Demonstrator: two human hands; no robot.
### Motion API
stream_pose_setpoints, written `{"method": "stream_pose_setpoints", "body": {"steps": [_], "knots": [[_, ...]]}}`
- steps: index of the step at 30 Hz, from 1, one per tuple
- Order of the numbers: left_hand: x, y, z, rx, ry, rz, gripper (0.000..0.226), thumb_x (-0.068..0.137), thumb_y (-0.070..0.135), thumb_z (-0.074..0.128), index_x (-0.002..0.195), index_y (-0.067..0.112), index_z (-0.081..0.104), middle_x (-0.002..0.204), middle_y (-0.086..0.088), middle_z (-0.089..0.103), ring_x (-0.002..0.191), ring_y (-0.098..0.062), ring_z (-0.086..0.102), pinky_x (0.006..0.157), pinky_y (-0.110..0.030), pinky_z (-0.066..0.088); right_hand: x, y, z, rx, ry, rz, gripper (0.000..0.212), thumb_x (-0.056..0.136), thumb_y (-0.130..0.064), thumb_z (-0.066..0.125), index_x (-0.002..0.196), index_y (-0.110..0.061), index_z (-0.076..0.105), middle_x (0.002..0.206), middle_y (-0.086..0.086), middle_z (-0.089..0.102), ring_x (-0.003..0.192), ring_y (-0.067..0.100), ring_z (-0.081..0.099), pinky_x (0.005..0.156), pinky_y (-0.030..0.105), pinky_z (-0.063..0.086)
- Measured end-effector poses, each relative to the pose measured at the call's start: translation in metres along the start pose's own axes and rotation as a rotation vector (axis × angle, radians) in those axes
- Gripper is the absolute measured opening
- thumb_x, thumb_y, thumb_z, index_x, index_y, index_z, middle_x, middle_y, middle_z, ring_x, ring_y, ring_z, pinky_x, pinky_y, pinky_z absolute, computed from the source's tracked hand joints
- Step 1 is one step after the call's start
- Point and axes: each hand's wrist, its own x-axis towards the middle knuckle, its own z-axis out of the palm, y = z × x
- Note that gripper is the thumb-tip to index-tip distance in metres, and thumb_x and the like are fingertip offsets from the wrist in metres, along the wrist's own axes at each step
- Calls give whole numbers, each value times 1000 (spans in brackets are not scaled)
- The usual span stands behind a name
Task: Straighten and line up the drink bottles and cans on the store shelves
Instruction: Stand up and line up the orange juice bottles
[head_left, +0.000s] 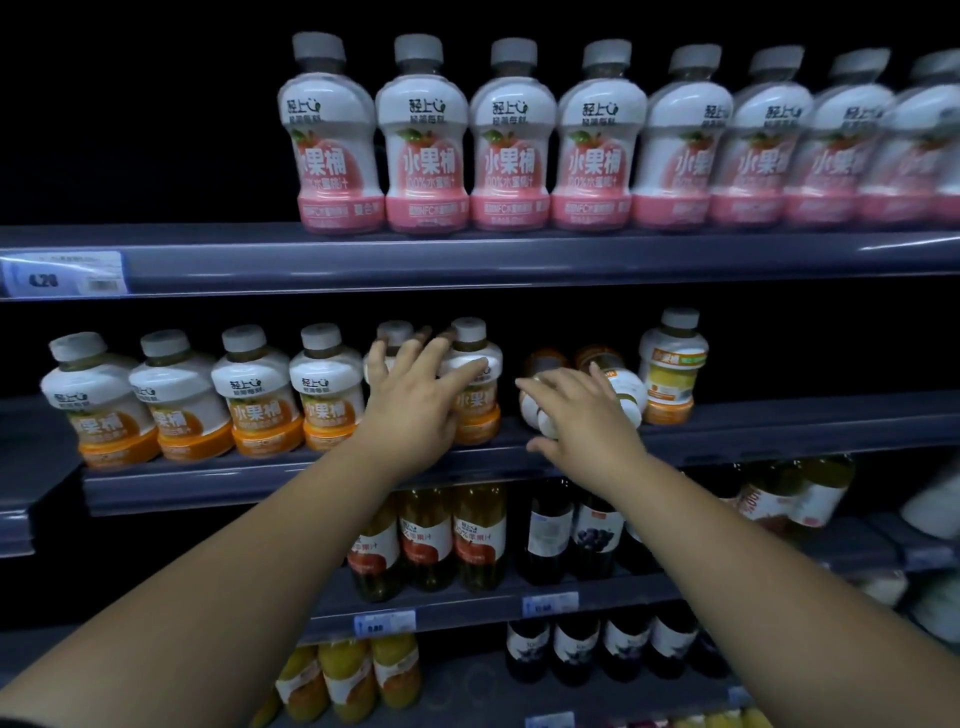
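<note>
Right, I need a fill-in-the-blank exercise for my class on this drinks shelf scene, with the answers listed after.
1. The top-shelf bottles all have ____ caps.
2. The left hand touches an upright bottle whose base band is ____.
3. The right hand grips a tipped bottle, and the yellow-labelled bottle stands to the ____ of it.
Missing words: grey; orange; right.
</note>
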Motion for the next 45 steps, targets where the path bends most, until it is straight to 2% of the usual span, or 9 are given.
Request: {"method": "stream_pose_setpoints", "body": {"steps": [13, 21, 23, 25, 28, 34, 37, 42, 45], "knots": [[0, 7, 7, -48, 17, -31, 69, 81, 18, 65, 144, 35, 44, 141, -18, 46, 131, -35, 43, 112, -63, 3, -20, 6, 10, -180, 184, 104, 36, 73, -19, 80, 106, -21, 68, 107, 1, 59, 95, 25, 60, 115, 67, 11], [-1, 6, 4, -55, -7, -27, 69, 84, 20, 61, 147, 38, 39, 145, -15, 41, 136, -31, 38, 113, -61, -1, 9, 3, -26, 135, 187, 39, 45, 85, -18, 69, 129, -15, 62, 131, 4, 61, 120, 28, 57, 117, 60, 7], [0, 6, 3, -59, -11, -30, 70, 85, 20, 60, 148, 39, 37, 146, -14, 40, 137, -30, 37, 114, -60, -2, 23, 4, -37, 286, 162, 124, 48, 88, -26, 64, 135, -20, 56, 133, 3, 61, 119, 27, 57, 118, 54, 21], [0, 6, 3, -61, -11, -30, 70, 85, 20, 60, 148, 40, 36, 147, -14, 39, 138, -30, 35, 115, -59, -3, 34, 5, -44, 434, 156, 243, 46, 87, -35, 61, 132, -28, 53, 124, 2, 65, 107, 26, 60, 98, 44, 46], [-1, 6, 2, -66, -11, -28, 69, 86, 20, 58, 149, 39, 36, 148, -14, 38, 138, -30, 35, 115, -59, -3, 44, 9, -43, 503, 145, 333, 40, 89, -35, 59, 127, -25, 51, 113, 6, 67, 93, 24, 62, 79, 37, 51], [-3, 5, 1, -62, -6, -22, 68, 90, 20, 56, 150, 40, 32, 151, -12, 34, 140, -29, 32, 114, -58, -5, 53, 13, -31, 538, -131, 346, 80, 77, -28, 76, 145, -30, 34, 126, 4, 59, 105, 20, 60, 87, 39, 54], [-2, 4, 1, -70, -15, -21, 68, 91, 19, 56, 150, 41, 31, 153, -12, 32, 141, -28, 30, 115, -56, -7, 56, 15, -28, 579, -134, 370, 80, 80, -22, 73, 146, -33, 30, 125, 5, 59, 101, 19, 60, 79, 34, 53], [-1, 7, 1, -53, -19, -38, 67, 92, 21, 55, 150, 42, 30, 154, -11, 32, 141, -27, 30, 116, -56, -6, 55, 17, -28, 459, -30, 357, 102, 58, -34, 93, 141, -33, 35, 138, 9, 48, 124, 28, 50, 101, 45, 47], [3, 7, 0, -63, -22, -61, 66, 91, 22, 56, 149, 43, 31, 152, -9, 33, 140, -26, 31, 116, -57, -6, 46, 17, -17, 538, -100, 333, 109, 66, -20, 87, 147, -39, 17, 143, 6, 44, 123, 26, 50, 90, 36, 48]]}}
